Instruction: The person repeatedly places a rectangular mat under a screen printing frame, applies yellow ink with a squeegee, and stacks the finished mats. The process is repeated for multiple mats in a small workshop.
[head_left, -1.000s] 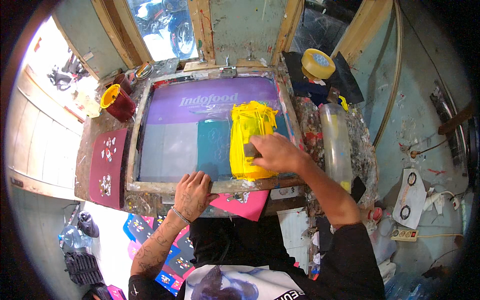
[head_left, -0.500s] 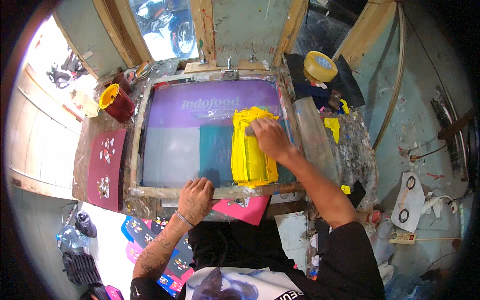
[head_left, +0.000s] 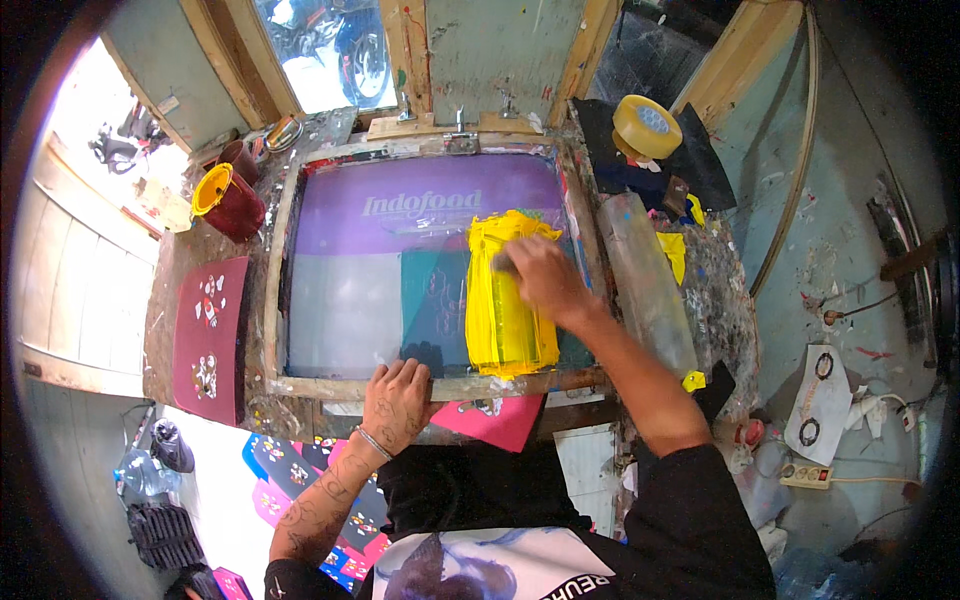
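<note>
A wooden-framed printing screen lies on the bench, its mesh purple at the back and grey and teal nearer me. A thick rectangle of yellow ink covers the right part. My right hand grips a dark squeegee in the upper part of the yellow; most of the tool is hidden by ink and fingers. My left hand is closed over the frame's front bar, left of the ink. A pink printed sheet sticks out below that bar.
Left are a maroon printed sheet and a yellow-rimmed ink pot. Right are a tape roll, a long translucent strip and yellow scraps. Printed sheets lie below left; a power strip is at lower right.
My right hand has moved up toward the back of the yellow ink since the earliest frame, and the ink patch looks smoother at its front. My left hand stays on the bar.
</note>
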